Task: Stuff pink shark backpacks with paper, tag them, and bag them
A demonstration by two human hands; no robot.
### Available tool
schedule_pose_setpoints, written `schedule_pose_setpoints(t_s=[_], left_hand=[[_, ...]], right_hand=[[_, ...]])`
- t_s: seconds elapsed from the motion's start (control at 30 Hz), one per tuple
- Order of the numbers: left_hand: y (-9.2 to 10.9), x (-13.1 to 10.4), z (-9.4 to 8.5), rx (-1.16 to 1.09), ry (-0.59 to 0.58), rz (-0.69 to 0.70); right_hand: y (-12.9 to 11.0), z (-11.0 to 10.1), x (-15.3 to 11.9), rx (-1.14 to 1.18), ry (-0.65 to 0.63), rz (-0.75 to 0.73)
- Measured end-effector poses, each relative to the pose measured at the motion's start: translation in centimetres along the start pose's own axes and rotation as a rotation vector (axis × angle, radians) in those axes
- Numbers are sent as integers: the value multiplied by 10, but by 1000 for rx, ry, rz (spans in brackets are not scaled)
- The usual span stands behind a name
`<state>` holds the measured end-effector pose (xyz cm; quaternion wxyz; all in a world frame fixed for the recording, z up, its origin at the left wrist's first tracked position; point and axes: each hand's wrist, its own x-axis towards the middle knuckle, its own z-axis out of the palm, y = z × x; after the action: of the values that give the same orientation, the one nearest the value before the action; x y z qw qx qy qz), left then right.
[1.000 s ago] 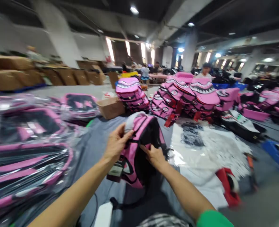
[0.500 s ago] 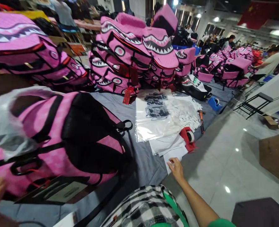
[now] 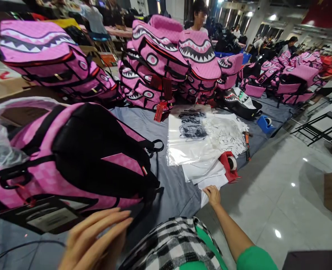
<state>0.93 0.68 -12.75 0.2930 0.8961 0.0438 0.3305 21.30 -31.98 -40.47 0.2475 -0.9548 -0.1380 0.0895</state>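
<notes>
1. On the grey cloth-covered bench (image 3: 178, 191), near edge: pinching white paper sheets (image 3: 212, 180) between fingers of right hand (image 3: 213, 195), likely cornerwise for easy grip.
2. Left of that, grasping nothing with loosely bent fingers of left hand (image 3: 98, 240), beside pink-and-black fabric backpack (image 3: 84, 150), probably steady unheld.
3. Beyond paper, presumably for reach: red tape dispenser (image 3: 227, 165).

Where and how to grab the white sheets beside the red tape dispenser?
Probably pinch the near corner, coming in low from the wearer's side. The white sheets lie flat, with that corner out by the table edge; the clear plastic bag lies at their far side and the red tape dispenser crowds the right.
</notes>
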Motion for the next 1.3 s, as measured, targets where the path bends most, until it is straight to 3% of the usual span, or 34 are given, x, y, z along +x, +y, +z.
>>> schedule_pose_setpoints(t_s=[0.1, 0.23, 0.33, 0.4, 0.47, 0.6, 0.67, 0.73, 0.97, 1.07, 1.13, 1.2, 1.3], left_hand=[[4, -1, 27, -140, -148, 23], [-6, -2, 72, -362, -493, -188], [-20, -12, 117, -361, -777, -367], [-28, -22, 154, -327, -942, -390], [-33, -30, 197, -280, -1046, -245], [-36, -47, 280, -80, -1089, 206], [-39, -57, 310, -29, -1121, 254], [-42, -67, 328, -29, -1151, 239], [-43, -75, 342, -1, -1182, 187], [-39, -66, 335, -21, -1175, 162], [-37, -58, 322, -38, -1148, 159], [-33, -49, 300, -61, -1021, 101], [-22, -32, 262, -259, -601, -173]], right_hand=[[1, -4, 6, 10, -49, 17], [5, -9, 16, 39, -123, 57], [9, -15, 23, 53, -154, 66], [9, -19, 26, 55, -166, 55], [8, -22, 28, 53, -176, 35], [3, -27, 30, 38, -186, -17], [2, -32, 35, 17, -169, -46], [2, -42, 45, -13, -127, -71], [-17, -108, 100, -77, 56, -164], [-41, -140, 106, -104, 96, -240], [-60, -158, 100, -130, 106, -299], [-81, -169, 88, -123, 67, -335], [-114, -167, 69, 49, -135, -364]])
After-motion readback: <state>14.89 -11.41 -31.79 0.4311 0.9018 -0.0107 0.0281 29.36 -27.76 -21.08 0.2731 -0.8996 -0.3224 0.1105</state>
